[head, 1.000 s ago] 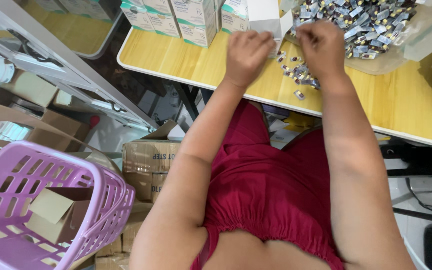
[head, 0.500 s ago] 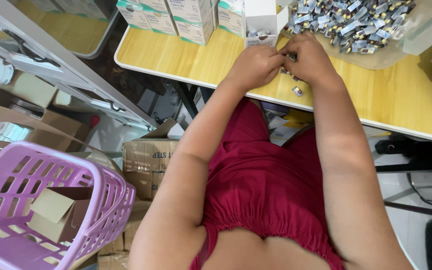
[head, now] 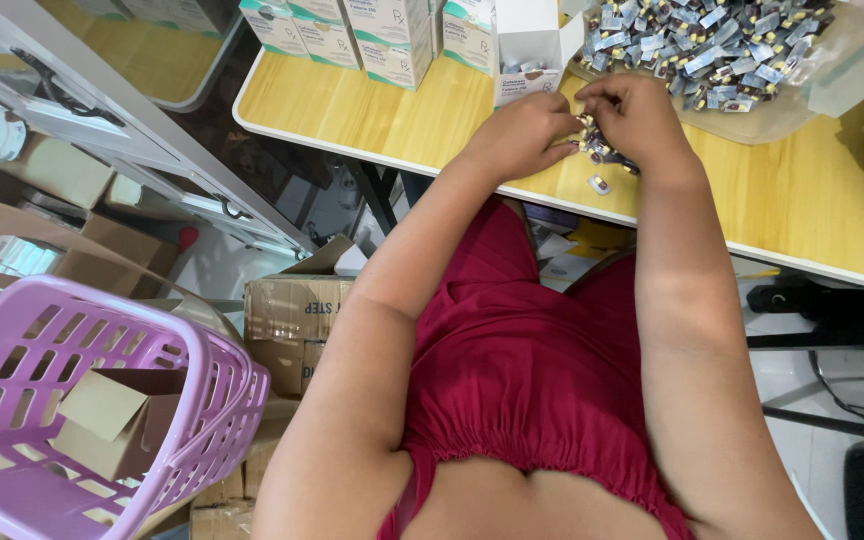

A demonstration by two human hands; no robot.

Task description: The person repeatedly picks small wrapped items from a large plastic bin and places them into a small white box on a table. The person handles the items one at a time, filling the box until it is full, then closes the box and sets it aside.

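Note:
My left hand (head: 522,130) and my right hand (head: 637,115) meet over a small bunch of little sachets (head: 597,148) on the wooden table (head: 402,120). Both hands have fingers pinched on sachets from that bunch. One loose sachet (head: 599,184) lies near the table's front edge. Just beyond my hands stands an open white carton (head: 532,50) with sachets inside. A large heap of the same sachets (head: 702,40) lies on a clear plastic sheet at the back right.
Closed white-and-teal cartons (head: 372,35) line the table's back left. A purple plastic basket (head: 82,400) holding a cardboard box sits lower left, brown cardboard boxes (head: 297,320) beside it. A glass-fronted cabinet (head: 102,120) stands to the left.
My hands rose apart near the open carton a second ago, then came down together onto the small bunch of sachets. My left fingers have now spread slightly.

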